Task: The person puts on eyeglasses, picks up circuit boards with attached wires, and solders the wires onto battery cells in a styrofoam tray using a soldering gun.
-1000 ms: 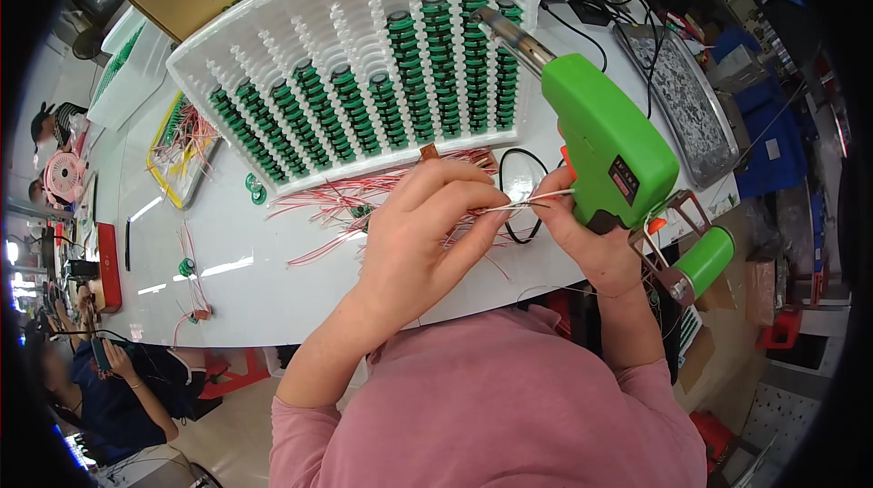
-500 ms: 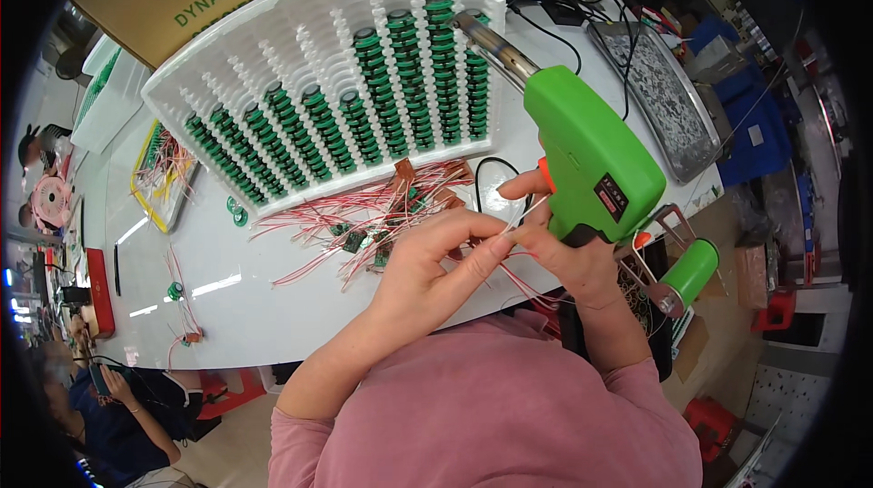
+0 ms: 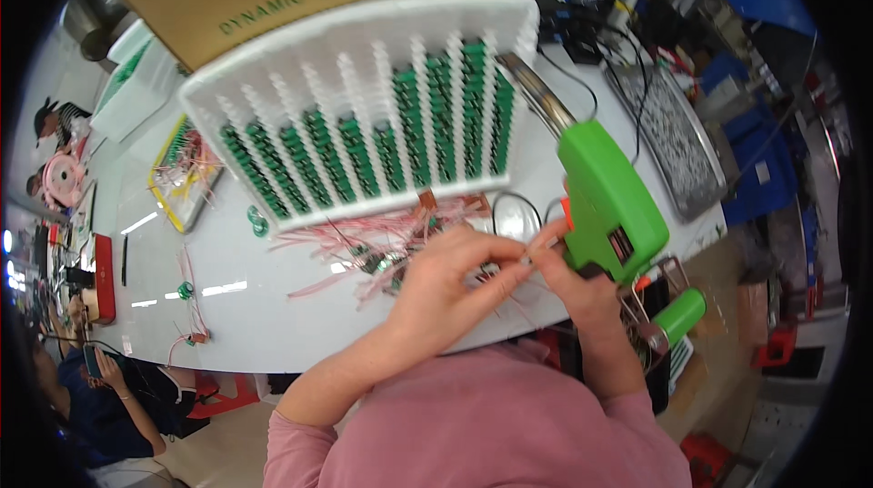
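White worktable (image 3: 255, 329) extends in front of and to the left of both hands, with a brown cardboard box (image 3: 195, 6) standing at the far side. Left hand (image 3: 446, 279): thumb and forefinger closed to a narrow pinch; a pale wire end (image 3: 526, 261), blurred, shows at the tips. Right hand (image 3: 582, 292): wrapped around the handle of a green soldering gun (image 3: 618, 201), its thumb and forefinger meeting the left fingertips. The metal barrel points forward, away from the hands; a green spool (image 3: 680, 317) sits behind the right hand on a bracket. Red and white wires (image 3: 323, 238) lie in a heap just beyond the left hand. Farther forward, 1 white foam tray (image 3: 364, 17) holds rows of green circuit boards (image 3: 320, 156). 1 metal tray (image 3: 702, 206) rests right of the gun.
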{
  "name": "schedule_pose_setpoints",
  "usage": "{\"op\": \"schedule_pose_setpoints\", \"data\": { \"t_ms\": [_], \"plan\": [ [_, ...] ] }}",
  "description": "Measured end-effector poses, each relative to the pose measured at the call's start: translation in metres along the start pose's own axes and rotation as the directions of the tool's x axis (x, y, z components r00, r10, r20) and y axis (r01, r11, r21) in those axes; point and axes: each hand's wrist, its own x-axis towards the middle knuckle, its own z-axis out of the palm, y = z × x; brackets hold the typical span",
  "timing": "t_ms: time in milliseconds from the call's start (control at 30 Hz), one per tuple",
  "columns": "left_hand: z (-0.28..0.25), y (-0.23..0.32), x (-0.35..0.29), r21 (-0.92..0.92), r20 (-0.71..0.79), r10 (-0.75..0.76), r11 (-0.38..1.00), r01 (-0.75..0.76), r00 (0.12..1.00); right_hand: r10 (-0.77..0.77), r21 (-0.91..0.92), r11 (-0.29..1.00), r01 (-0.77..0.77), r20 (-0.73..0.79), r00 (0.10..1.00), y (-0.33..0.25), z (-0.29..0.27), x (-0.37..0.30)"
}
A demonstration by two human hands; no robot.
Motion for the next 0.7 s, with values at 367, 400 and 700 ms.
{"op": "schedule_pose_setpoints", "data": {
  "t_ms": [367,400,700],
  "plan": [
    [-0.033,0.01,0.012,-0.388,0.256,-0.196,0.876,0.286,0.947,-0.169,-0.012,0.986,0.169,-0.051,0.984,-0.004,0.013,0.007],
    [-0.033,0.009,0.014,-0.448,0.282,-0.187,0.842,0.302,0.941,-0.166,-0.013,0.986,0.165,-0.05,0.985,-0.002,0.012,0.008],
    [-0.072,-0.005,0.033,-0.565,0.238,-0.259,0.747,0.35,0.936,-0.392,0.041,0.92,0.39,0.044,0.919,0.012,-0.006,0.031]
  ]
}}
